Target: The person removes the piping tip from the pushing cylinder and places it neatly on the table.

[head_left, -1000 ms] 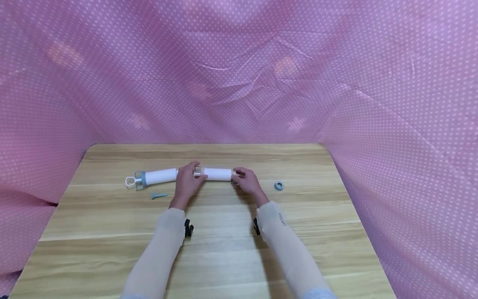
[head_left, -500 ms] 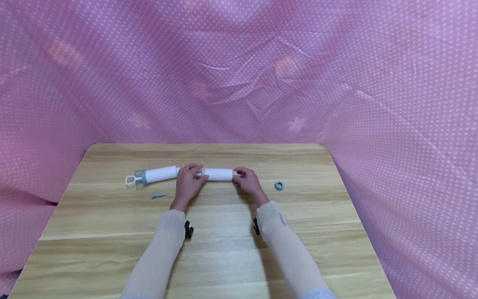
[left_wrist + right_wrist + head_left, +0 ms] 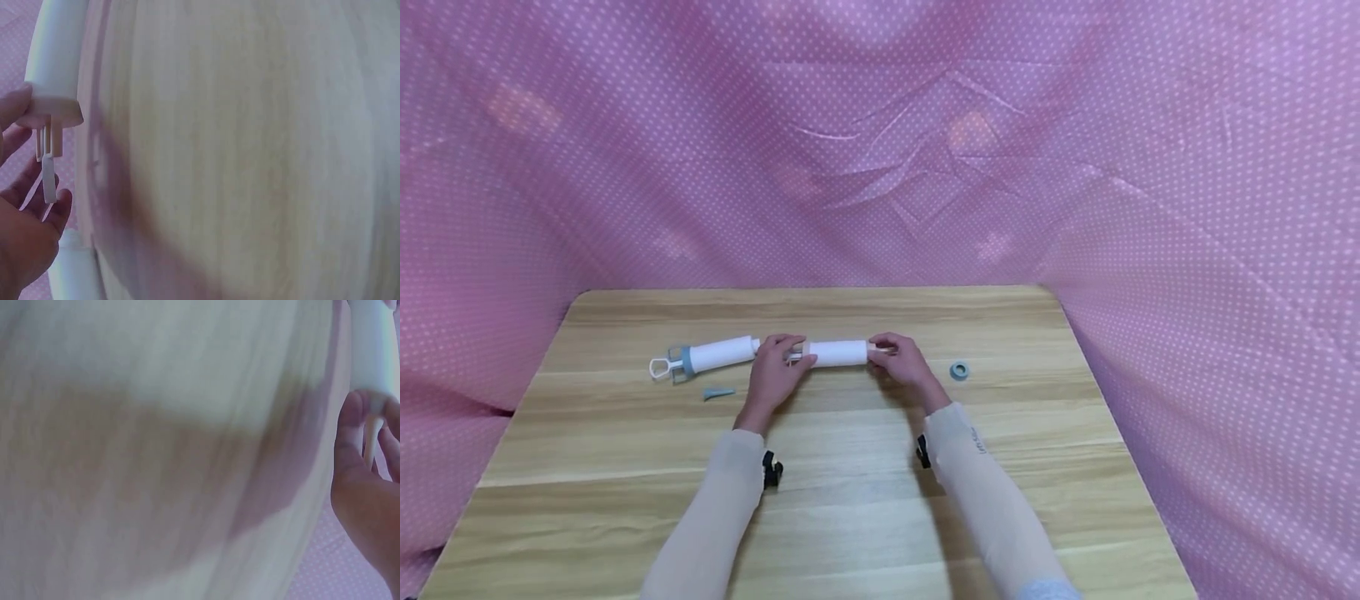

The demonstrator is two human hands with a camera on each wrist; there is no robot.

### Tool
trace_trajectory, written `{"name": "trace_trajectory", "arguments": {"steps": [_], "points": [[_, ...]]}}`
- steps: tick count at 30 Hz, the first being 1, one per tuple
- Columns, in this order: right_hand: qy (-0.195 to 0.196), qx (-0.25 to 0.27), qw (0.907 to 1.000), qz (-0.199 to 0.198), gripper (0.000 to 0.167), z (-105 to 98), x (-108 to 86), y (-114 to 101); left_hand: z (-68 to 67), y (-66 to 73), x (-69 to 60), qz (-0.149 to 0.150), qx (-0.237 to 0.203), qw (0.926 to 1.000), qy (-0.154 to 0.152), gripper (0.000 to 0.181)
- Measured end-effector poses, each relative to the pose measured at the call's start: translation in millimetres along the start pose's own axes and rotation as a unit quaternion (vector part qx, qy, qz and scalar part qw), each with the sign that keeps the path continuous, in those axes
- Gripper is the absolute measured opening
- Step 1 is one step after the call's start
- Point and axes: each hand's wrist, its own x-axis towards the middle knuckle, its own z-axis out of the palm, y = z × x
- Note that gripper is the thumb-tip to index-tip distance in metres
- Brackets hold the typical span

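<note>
1. Head view: white tube (image 3: 840,353) lies crosswise towards the tabletop's (image 3: 850,517) far edge, roughly mid-width; I'd keep it parallel to that edge, steadying both ends evenly so it doesn't roll.
2. Left hand (image 3: 772,367) pinches one end, right hand (image 3: 904,362) the other; both reach in from the near edge.

One table (image 3: 842,521) had — at its eleven and twelve o'clock — two white tubes (image 3: 722,354) (image 3: 838,353), one grey-blue peg (image 3: 719,393) at ten, one ring (image 3: 959,371) at two; the person's hands (image 3: 773,372) (image 3: 907,362) numbered two.
</note>
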Motion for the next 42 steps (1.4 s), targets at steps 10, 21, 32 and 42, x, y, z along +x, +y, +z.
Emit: {"name": "trace_trajectory", "arguments": {"steps": [10, 21, 32, 42], "points": [[-0.061, 0.051, 0.9968, -0.011, 0.030, -25.0, -15.8, -19.9, -15.4, 11.3, -7.4, 0.028, -0.125, 0.9918, 0.010, 0.051], [-0.099, 0.067, 0.9916, -0.050, 0.022, -38.1, -30.4, -40.7, -28.3, 27.8, -12.9, 0.036, -0.214, 0.9762, 0.001, 0.047], [-0.118, 0.053, 0.9890, -0.071, 0.023, -34.0, -37.4, -35.6, -25.8, 11.0, -19.2, -0.003, -0.264, 0.9627, -0.059, 0.053], [-0.159, 0.067, 0.9829, -0.065, 0.024, -35.7, -43.2, -36.3, -36.9, 14.3, -24.1, 0.019, -0.255, 0.9636, -0.076, 0.041]]}}
